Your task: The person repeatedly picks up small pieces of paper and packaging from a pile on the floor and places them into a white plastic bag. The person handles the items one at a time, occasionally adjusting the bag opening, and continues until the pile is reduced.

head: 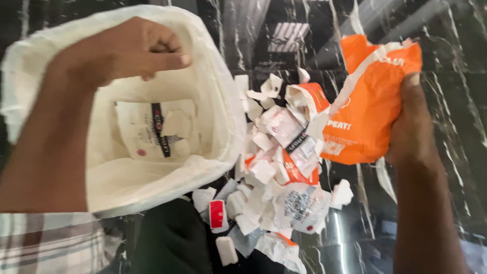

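My left hand (127, 50) hovers over the open mouth of a white plastic bag (223, 101), its fingers curled in a loose fist with nothing visible in them. Inside the bag lie torn white paper pieces (157, 129). My right hand (413, 127) grips a crumpled orange paper wrapper (362, 96) at the right. Between the bag and the wrapper a pile of torn white and orange paper scraps (276, 172) lies on the floor.
The floor (446, 193) is glossy black marble with white veins. A dark shape (170, 238) sits at the lower middle below the bag. A plaid sleeve (45, 243) shows at the lower left.
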